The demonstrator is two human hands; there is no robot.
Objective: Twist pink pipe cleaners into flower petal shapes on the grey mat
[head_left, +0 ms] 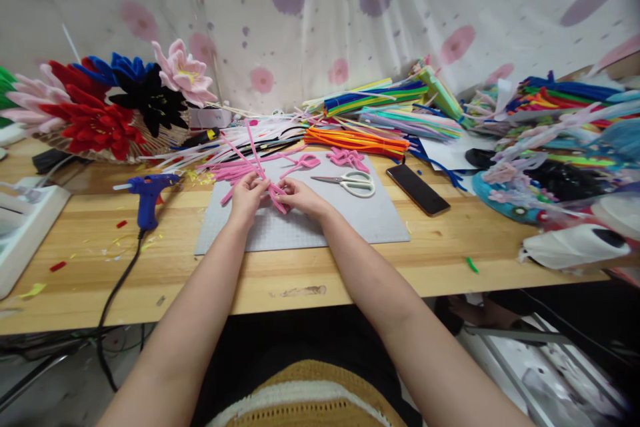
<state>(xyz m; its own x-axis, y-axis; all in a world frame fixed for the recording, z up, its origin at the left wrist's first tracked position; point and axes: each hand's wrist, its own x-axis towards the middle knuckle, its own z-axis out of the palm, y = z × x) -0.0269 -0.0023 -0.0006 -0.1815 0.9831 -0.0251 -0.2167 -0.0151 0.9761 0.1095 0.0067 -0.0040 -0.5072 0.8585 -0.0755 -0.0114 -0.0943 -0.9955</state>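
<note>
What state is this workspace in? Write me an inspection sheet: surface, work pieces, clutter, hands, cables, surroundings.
Surface: wooden table, with a worn patch near the front edge; grey mat under the work.
Work pieces: pink fuzzy stems, held above the mat; looped pink piece and second pink piece lie beyond the scissors.
Clutter: orange bundle behind the mat; black phone to its right; red scrap at far left.
Hands: left hand and right hand both pinch the pink fuzzy stems.
Cables: black cord from the blue glue gun drops over the front edge.
Surroundings: fuzzy flowers at left; flower-print sheet behind.
</note>
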